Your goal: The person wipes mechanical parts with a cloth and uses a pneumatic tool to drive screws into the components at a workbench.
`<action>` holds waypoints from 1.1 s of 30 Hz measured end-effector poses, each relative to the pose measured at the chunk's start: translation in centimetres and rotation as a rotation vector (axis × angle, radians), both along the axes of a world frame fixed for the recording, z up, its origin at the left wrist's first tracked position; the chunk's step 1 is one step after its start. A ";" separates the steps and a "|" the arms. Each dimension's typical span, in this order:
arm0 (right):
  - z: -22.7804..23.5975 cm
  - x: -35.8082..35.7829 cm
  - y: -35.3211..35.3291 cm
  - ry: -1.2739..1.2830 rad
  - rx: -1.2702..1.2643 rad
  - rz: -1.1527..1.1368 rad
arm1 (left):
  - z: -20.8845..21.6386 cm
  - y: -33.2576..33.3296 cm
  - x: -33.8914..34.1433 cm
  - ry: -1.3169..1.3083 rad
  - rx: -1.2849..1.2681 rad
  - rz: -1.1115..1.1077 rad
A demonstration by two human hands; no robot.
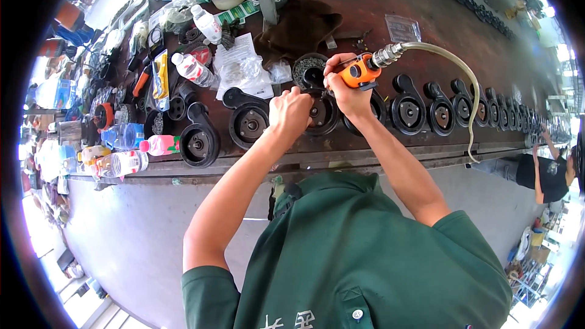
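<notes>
Left grip touches a black wheel while right grip holds an orange tool.

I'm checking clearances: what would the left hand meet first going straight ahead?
The left hand would most likely meet the black wheel unit right in front of it, though depth is hard to judge.

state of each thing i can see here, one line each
Orange tool, held in right hand
Clear hose, connected to the orange tool
Left hand, fingers bent, at a black wheel
Pink bottle, capped
Round container, holding small grey pieces
</notes>
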State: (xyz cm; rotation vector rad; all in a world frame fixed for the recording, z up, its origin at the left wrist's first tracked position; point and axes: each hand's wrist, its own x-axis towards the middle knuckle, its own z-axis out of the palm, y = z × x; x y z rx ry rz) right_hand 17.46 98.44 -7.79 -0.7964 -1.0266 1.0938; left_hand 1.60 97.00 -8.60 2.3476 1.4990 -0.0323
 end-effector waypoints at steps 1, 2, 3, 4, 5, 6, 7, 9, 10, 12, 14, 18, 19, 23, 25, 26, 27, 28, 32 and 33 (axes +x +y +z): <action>-0.1 0.1 0.0 -0.003 -0.005 0.000 | -0.1 0.0 0.0 0.002 0.001 0.000; -0.1 0.1 0.0 -0.005 -0.010 -0.001 | -0.2 0.0 0.0 0.003 0.003 0.000; -0.1 0.1 0.0 -0.002 -0.015 -0.001 | -0.2 0.0 0.0 0.000 -0.002 0.003; -0.2 0.1 0.0 -0.006 -0.018 0.000 | -0.2 0.0 -0.1 -0.004 -0.006 0.004; -0.2 0.0 0.0 -0.009 -0.021 0.002 | -0.2 0.1 -0.1 -0.007 -0.010 0.005; -0.3 0.0 0.1 -0.013 -0.023 0.003 | -0.2 0.1 -0.1 -0.015 -0.008 0.006; -0.2 0.0 0.1 -0.014 -0.023 0.008 | -0.3 0.0 -0.2 -0.021 -0.005 0.007; -0.2 0.0 0.2 -0.018 -0.023 0.017 | -0.3 0.0 -0.3 -0.031 -0.004 0.008; -0.2 0.0 0.3 -0.017 -0.021 0.015 | -0.2 0.0 -0.2 -0.035 -0.006 0.007; -0.3 0.0 0.3 -0.015 -0.018 0.010 | -0.1 0.0 -0.2 -0.047 -0.005 0.006; -0.2 0.1 0.3 -0.017 -0.026 0.010 | -0.3 0.0 -0.3 -0.065 -0.003 0.005; -0.4 0.1 0.4 -0.017 -0.018 0.014 | -0.3 0.2 -0.4 -0.073 -0.013 -0.019; -0.4 0.0 0.4 -0.013 -0.014 0.017 | -0.4 0.2 -0.5 -0.073 -0.020 -0.025; -0.3 0.1 0.4 -0.025 -0.032 0.037 | -0.3 0.6 -0.6 -0.060 -0.043 -0.059; -0.1 -0.1 0.2 -0.030 -0.044 0.034 | -0.1 0.6 -0.7 -0.062 -0.034 -0.076; -0.2 -0.1 0.2 -0.032 -0.039 0.040 | 0.0 0.6 -0.7 -0.064 -0.031 -0.084; -0.3 -0.2 0.2 -0.033 -0.034 0.047 | -0.1 0.7 -0.7 -0.071 -0.024 -0.080; -0.4 -0.2 0.1 -0.033 -0.031 0.054 | -0.2 0.6 -0.7 -0.078 -0.020 -0.075; -0.8 -0.5 0.3 -0.078 0.013 0.061 | -0.5 0.5 -0.6 -0.086 0.000 -0.068; -0.8 -0.6 0.2 -0.070 -0.001 0.069 | -0.6 0.4 -0.6 -0.084 -0.003 -0.066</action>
